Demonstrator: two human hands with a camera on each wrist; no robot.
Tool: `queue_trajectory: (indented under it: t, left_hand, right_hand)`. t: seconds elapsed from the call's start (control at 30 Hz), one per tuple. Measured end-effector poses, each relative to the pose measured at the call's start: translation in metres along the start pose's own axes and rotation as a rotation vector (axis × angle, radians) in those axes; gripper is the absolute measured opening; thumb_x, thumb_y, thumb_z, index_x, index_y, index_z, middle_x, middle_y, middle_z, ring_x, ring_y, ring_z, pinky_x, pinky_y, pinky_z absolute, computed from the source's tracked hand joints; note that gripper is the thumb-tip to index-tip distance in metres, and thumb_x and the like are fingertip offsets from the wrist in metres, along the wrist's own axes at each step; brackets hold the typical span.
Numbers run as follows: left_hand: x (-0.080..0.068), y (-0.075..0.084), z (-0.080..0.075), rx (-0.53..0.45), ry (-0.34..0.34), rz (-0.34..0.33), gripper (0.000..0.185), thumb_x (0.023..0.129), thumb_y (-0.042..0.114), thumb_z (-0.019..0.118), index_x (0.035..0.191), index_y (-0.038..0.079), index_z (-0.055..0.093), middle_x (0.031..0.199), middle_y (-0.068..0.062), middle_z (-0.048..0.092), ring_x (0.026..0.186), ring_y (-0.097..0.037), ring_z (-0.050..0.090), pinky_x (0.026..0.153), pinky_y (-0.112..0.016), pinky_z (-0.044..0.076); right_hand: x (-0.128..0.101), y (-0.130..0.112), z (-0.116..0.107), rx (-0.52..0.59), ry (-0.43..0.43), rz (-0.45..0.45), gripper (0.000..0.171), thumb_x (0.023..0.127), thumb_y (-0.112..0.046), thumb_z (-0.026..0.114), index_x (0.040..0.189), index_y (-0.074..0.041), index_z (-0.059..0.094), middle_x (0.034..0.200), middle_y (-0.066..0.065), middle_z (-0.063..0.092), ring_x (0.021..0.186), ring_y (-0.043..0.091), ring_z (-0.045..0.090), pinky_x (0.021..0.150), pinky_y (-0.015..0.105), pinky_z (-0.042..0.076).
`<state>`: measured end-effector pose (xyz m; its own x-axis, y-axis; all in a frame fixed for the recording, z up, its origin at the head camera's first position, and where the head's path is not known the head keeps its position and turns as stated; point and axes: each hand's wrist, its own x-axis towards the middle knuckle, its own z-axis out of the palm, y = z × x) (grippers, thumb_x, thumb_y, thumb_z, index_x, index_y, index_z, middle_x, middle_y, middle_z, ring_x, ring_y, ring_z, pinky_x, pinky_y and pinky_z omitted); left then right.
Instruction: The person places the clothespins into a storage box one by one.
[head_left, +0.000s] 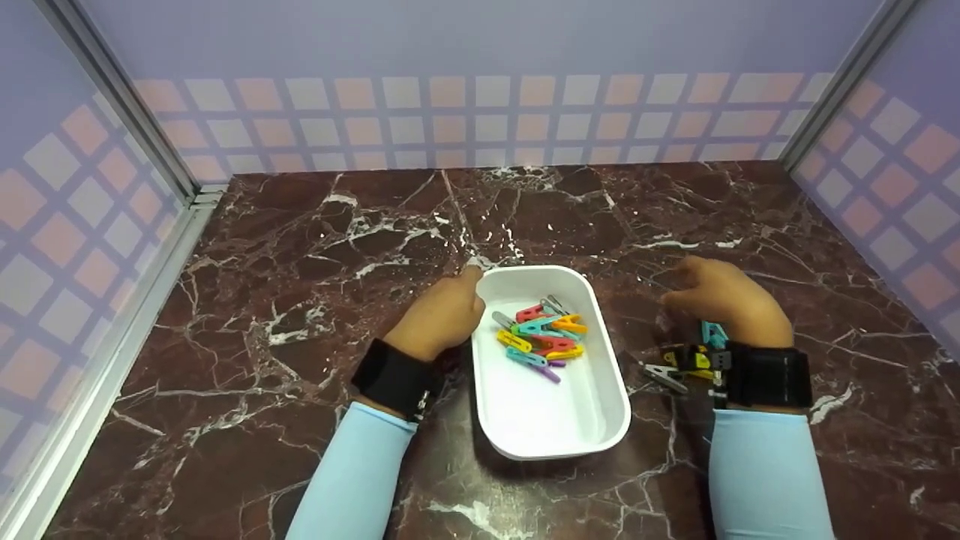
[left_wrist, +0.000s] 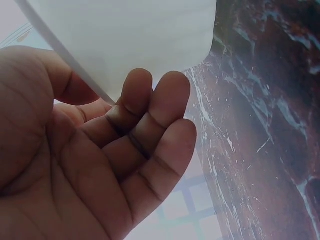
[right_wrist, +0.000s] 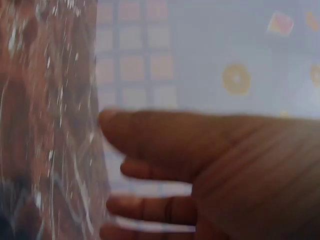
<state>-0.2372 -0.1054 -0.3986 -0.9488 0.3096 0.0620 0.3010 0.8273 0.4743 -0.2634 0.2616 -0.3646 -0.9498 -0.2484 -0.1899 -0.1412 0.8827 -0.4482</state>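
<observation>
A white plastic tray [head_left: 536, 412] stands on the marbled table. Several coloured clothespins [head_left: 555, 344] lie heaped in its far half. My left hand [head_left: 442, 315] grips the tray's far left rim, and in the left wrist view the fingers [left_wrist: 172, 100] curl against the outer wall. To the right of the tray, my right hand [head_left: 735, 300] hovers over the table. Slightly blurred in the right wrist view, that hand's fingers [right_wrist: 155, 207] are extended and hold nothing visible. Near its wrist lie a grey clothespin [head_left: 665, 377] and a teal clothespin [head_left: 714, 334], partly hidden.
The dark red marbled tabletop [head_left: 247, 352] extends around the tray. Checkered panels [head_left: 450, 112] wall it in at the back and both sides, with a metal frame strip [head_left: 112, 322] along the left edge. A yellow piece [head_left: 701, 373] shows beneath the right wrist strap.
</observation>
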Motion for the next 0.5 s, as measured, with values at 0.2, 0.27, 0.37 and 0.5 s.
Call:
queue_trajectory:
  t: [0.2,0.27,0.37,0.5]
  left_hand:
    - [-0.001,0.0,0.0,0.019,0.009,0.023,0.022,0.096,0.007,0.041,0.115,-0.001,0.05,0.09,-0.023,0.066,0.087,-0.039,0.066,0.078,-0.051,0.052]
    - [-0.001,0.0,0.0,0.019,0.008,0.022,0.022,0.096,0.007,0.041,0.115,0.0,0.049,0.09,-0.023,0.066,0.088,-0.039,0.066,0.079,-0.051,0.051]
    - [-0.001,0.0,0.0,0.014,0.007,0.013,0.023,0.096,0.008,0.041,0.115,0.0,0.05,0.092,-0.023,0.066,0.09,-0.039,0.066,0.08,-0.051,0.051]
    - [-0.001,0.0,-0.001,0.014,0.003,0.009,0.024,0.096,0.008,0.041,0.117,0.0,0.05,0.093,-0.023,0.067,0.091,-0.039,0.066,0.081,-0.051,0.052]
  right_hand:
    - [-0.005,0.036,-0.003,0.06,-0.093,0.167,0.059,0.088,-0.027,0.064,0.13,0.011,0.046,0.121,0.031,0.054,0.098,0.039,0.056,0.078,0.049,0.05]
    - [-0.004,0.044,-0.002,0.055,-0.127,0.187,0.065,0.09,-0.031,0.065,0.134,0.012,0.043,0.127,0.034,0.05,0.105,0.043,0.055,0.083,0.054,0.049]
    - [-0.003,0.053,0.0,0.029,-0.147,0.182,0.067,0.092,-0.034,0.064,0.135,0.012,0.043,0.129,0.035,0.048,0.11,0.046,0.051,0.088,0.058,0.045]
    - [-0.001,0.058,0.005,0.023,-0.169,0.184,0.052,0.092,-0.029,0.063,0.125,0.009,0.049,0.117,0.028,0.053,0.097,0.038,0.053,0.078,0.05,0.047]
